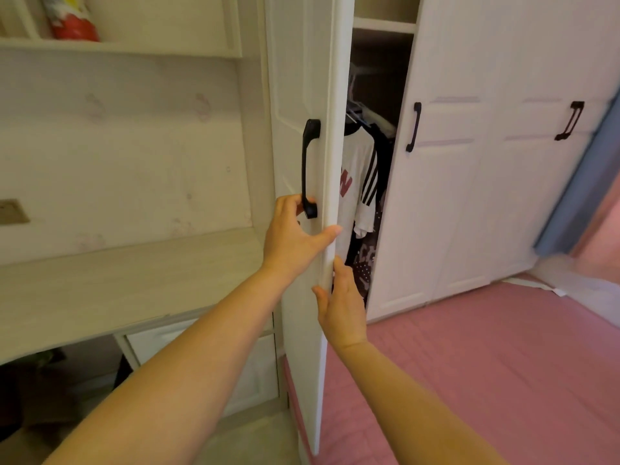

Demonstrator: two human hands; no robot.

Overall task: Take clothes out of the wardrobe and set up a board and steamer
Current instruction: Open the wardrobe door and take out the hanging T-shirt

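Two bare forearms reach forward from the bottom of the view. Right hand [342,307] grips the free edge of the white wardrobe door [302,95], thumb on the outer face, fingers wrapped behind the edge and hidden. Left hand [295,236] is higher on the same door: its thumb lies across the door edge, and its fingers curl at the lower end of the black handle [310,169]; whether they close round the handle cannot be told. The door stands ajar, seen nearly edge-on. A pink bed cover [486,364] lies to the right, and a pale desk top [117,290] runs to the left.

Through the gap, clothes hang inside the wardrobe: a white T-shirt [357,182] with black sleeve stripes and red lettering, on a hanger, with a dark printed garment [364,266] below and behind it. Beyond, two closed doors carry black handles. A red-and-white object [72,18] sits on the upper-left shelf.
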